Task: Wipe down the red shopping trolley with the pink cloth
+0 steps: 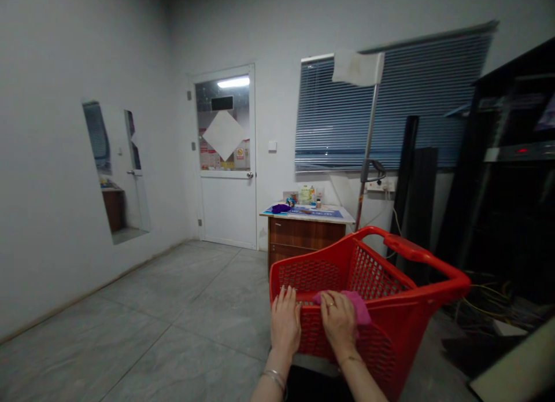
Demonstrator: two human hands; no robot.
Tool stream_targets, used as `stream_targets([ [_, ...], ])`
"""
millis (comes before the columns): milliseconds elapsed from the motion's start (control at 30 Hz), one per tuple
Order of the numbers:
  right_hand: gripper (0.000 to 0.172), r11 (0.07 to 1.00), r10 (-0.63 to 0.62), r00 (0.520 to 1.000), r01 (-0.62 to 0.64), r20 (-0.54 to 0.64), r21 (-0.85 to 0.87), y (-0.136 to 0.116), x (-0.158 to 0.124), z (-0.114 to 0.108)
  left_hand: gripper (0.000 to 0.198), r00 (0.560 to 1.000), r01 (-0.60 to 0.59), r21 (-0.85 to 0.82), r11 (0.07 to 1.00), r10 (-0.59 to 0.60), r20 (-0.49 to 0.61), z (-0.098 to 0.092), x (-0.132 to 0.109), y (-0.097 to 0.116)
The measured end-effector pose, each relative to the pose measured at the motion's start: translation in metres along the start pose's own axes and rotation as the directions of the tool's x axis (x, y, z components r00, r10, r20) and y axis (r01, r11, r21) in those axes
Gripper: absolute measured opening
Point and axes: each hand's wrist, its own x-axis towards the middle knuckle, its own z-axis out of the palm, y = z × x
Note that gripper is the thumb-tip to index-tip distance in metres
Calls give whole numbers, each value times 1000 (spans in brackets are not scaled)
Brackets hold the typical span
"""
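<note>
The slotted red shopping cart (392, 318) stands near, right of centre. Left hand (285, 321): fingers lie almost straight over its near rim (310, 309); grip cannot be determined. Right hand (340, 325): fingers bend around the pink cloth (361, 310) at that rim.

pink cloth (361, 310) partly hidden, red cart (390, 321) cropped

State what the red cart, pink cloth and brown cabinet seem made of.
Red cart: probably molded plastic, slightly glossy, given its highlights and perforated walls. Pink cloth: soft, matte fabric, bunched under the right hand; fiber unclear. Brown cabinet: wood or laminate, satin, given its woody tone.
</note>
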Motion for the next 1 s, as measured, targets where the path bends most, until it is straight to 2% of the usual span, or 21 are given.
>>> stream_targets([
  [100, 21, 1000, 9, 1000, -9, -4, 29, -34, -5, 11, 41, 1000, -8, 20, 1000, 8, 6, 0, -1, -2],
  [200, 20, 998, -43, 998, 41, 36, 42, -32, -4, 10, 41, 999, -34, 37, 999, 33, 30, 0, 0, -6],
  [300, 20, 996, -89, 994, 88, 64, 22, 3, 3, -2, 42, 998, -50, 50, 997, 48, 41, 0, 1, -9],
  [433, 18, 992, -83, 995, 89, 62, -90, 76, 19, -28, 42, 998, -58, 60, 997, 57, 23, 1, 1, -10],
  [500, 18, 984, -93, 994, 101, 59, -146, 104, 25, -38, 43, 998, -59, 54, 997, 58, 20, 1, 1, -8],
  [600, 18, 972, -64, 997, 71, 37, -224, 115, 27, -42, 42, 999, -34, 44, 998, 33, 14, -1, 2, -1],
  [700, 18, 970, -8, 999, 17, 40, -241, 87, 20, -32, 41, 999, -15, 32, 999, 14, 34, -2, 3, 5],
  [900, 20, 997, 4, 999, 0, 53, -72, -16, -2, 3, 41, 998, -13, 48, 999, 10, 55, 1, 1, 6],
  [1000, 22, 999, -26, 999, 27, 45, -27, -41, -7, 13, 43, 998, -35, 65, 997, 32, 48, 2, 0, 2],
])
